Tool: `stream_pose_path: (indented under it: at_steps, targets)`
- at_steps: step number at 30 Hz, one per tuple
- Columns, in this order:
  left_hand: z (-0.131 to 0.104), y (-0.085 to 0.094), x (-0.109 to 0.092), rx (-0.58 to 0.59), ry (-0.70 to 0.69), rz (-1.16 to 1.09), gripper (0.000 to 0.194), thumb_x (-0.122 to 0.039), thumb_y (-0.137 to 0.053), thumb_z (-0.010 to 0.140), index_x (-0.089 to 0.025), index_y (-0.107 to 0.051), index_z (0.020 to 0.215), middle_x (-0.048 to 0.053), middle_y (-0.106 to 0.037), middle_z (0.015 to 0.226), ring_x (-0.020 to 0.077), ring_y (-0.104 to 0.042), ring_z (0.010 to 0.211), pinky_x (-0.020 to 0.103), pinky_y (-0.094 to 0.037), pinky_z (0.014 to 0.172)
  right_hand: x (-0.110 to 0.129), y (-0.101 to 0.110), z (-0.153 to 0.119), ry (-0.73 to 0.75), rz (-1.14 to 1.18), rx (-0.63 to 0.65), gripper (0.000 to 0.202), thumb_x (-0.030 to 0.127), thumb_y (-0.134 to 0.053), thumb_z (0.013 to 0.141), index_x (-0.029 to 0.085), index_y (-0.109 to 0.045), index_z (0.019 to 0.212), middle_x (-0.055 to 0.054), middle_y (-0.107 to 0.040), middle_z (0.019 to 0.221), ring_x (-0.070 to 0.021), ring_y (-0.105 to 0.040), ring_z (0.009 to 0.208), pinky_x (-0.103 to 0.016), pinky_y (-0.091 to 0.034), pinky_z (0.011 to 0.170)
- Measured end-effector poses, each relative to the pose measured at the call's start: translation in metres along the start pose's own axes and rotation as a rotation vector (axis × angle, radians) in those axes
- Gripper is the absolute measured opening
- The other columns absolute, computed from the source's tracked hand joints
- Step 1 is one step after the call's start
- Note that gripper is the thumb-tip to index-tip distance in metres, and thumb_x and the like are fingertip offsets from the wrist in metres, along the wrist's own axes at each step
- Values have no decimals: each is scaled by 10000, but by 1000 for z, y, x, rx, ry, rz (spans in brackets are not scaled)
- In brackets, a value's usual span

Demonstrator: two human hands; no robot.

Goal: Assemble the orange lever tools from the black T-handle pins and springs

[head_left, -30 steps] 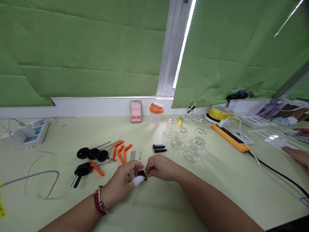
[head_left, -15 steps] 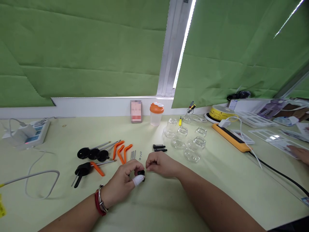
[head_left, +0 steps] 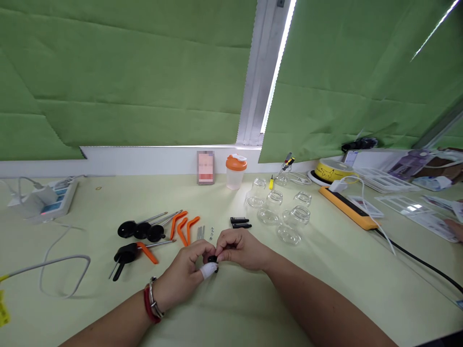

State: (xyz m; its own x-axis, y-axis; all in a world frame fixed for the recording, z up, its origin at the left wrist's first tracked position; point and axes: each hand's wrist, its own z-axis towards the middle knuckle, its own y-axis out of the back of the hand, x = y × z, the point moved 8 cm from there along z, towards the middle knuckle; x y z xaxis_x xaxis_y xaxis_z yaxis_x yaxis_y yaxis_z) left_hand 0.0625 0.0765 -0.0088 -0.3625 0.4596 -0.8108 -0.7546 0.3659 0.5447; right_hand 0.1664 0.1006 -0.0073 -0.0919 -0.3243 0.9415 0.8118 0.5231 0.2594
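My left hand (head_left: 190, 265), with a white wrap on the thumb, grips a small black plastic part (head_left: 212, 260) between thumb and fingers. Against that part my right hand (head_left: 237, 248) has its thumb and index finger pinched together; anything between those fingertips is too small or hidden to see. Just beyond the hands lie several thin metal pins (head_left: 201, 233) and a short row of tiny metal pieces (head_left: 211, 233). Two black toothed strips (head_left: 240, 222) are past my right hand. To the left are black round-ended parts with metal rods (head_left: 141, 230) and bent orange handles (head_left: 183, 230).
Several clear glass jars (head_left: 268, 215) stand right of centre. Behind are an orange-lidded cup (head_left: 236, 172) and a phone (head_left: 205, 167). A power strip (head_left: 60, 200) and white cable sit left; an orange power strip (head_left: 347, 208) lies right. Another person's hand (head_left: 454, 228) shows at the right edge.
My right hand has moved slightly left, bringing its fingertips onto the black part in my left hand. The other person's hand has shifted further out at the right edge.
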Motion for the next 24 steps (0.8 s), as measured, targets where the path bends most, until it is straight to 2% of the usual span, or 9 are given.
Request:
stream_pose_path:
  at_steps: [13, 21, 24]
  targets:
    - [1, 0, 4, -11, 23, -17, 51, -213, -552, 818, -179, -566, 782, -15, -526, 733, 131, -481, 695, 233, -407, 659, -4, 0, -1, 3, -34, 2, 133, 311, -724, 726, 181, -718, 753, -24, -627, 749, -139, -579, 733, -266, -473, 705]
    - [1, 1, 3, -4, 19, 7, 70, -227, -545, 830, -177, -568, 788, -7, -533, 741, 138, -489, 703, 244, -413, 664, -5, 0, -1, 8, -19, 5, 104, 269, -724, 718, 172, -715, 754, -21, -623, 749, -129, -576, 712, -259, -466, 696]
    - [1, 0, 3, 8, 22, 21, 80, -236, -535, 839, -179, -576, 801, 0, -549, 751, 143, -499, 709, 250, -419, 670, -8, 5, 1, -22, -8, -6, 119, 273, -729, 694, 161, -701, 725, -13, -618, 729, -125, -566, 688, -253, -458, 669]
